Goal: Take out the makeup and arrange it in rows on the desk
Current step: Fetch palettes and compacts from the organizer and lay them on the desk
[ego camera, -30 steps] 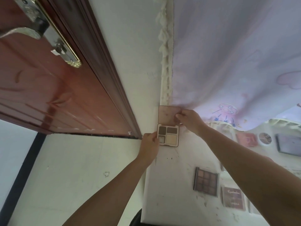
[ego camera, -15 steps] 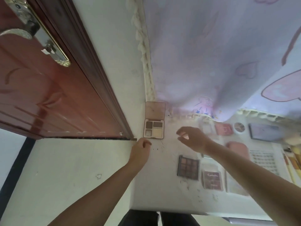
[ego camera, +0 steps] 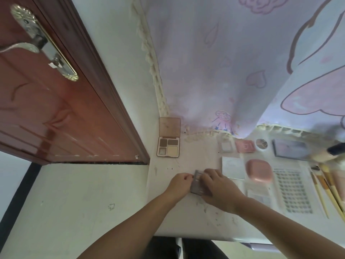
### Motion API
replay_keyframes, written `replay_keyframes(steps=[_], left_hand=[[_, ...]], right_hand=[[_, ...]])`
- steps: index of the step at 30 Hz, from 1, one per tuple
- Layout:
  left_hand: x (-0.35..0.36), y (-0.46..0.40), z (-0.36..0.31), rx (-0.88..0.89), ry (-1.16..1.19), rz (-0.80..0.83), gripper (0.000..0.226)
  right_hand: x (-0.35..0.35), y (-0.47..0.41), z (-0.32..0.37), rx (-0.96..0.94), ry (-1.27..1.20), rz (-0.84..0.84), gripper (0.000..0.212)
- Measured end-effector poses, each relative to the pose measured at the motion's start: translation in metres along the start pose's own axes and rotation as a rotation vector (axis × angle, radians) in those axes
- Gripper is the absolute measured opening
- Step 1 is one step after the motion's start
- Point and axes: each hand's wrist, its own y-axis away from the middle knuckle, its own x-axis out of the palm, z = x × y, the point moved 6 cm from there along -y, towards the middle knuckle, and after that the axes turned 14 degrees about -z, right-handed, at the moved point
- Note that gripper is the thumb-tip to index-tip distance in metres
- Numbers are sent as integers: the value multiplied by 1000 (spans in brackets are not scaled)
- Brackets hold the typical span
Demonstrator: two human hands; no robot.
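Both hands, left hand [ego camera: 180, 184] and right hand [ego camera: 218, 189], have fingers grasping a small grey-mauve square eyeshadow palette [ego camera: 197, 184] on the white table [ego camera: 186, 217], probably next opening it flat.

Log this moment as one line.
both hands: left hand, right hand | grip: small mauve palette | white desk

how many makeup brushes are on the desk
3 that I can tell apart: pale-handled brushes lying side by side at the desk's right edge, beside the grid sheet. The frame cuts them off, so more may lie out of view.
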Motion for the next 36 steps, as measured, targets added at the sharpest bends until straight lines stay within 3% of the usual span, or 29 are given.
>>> replay_keyframes(steps=[2, 4, 6, 8, 14, 23, 28, 36], left_hand=[[-7, 3, 3, -164, 283, 107, 33], [-5, 14, -2, -335, 687, 355, 46], [-7, 22, -12, -376, 959, 502, 54], [-8, 23, -21, -374, 1066, 516, 57], [-2, 21, -39, -457, 1191, 478, 55], [-2, 17, -45, -615, 1273, 460, 58], [12, 13, -44, -649, 1299, 444, 57], [19, -16, -20, -769, 1361, -4, 37]], right_hand=[[-16, -8, 2, 47, -154, -73, 52], [-34, -15, 8, 76, -312, -145, 54], [-48, -21, 14, 82, -413, -178, 54], [-58, -25, 16, 71, -455, -197, 52], [-69, -38, 2, 103, -490, -116, 48], [-85, -67, -35, 377, -918, 101, 24], [-88, -98, -69, 515, -874, 1, 21], [-60, -160, -74, 400, -675, 14, 18]])
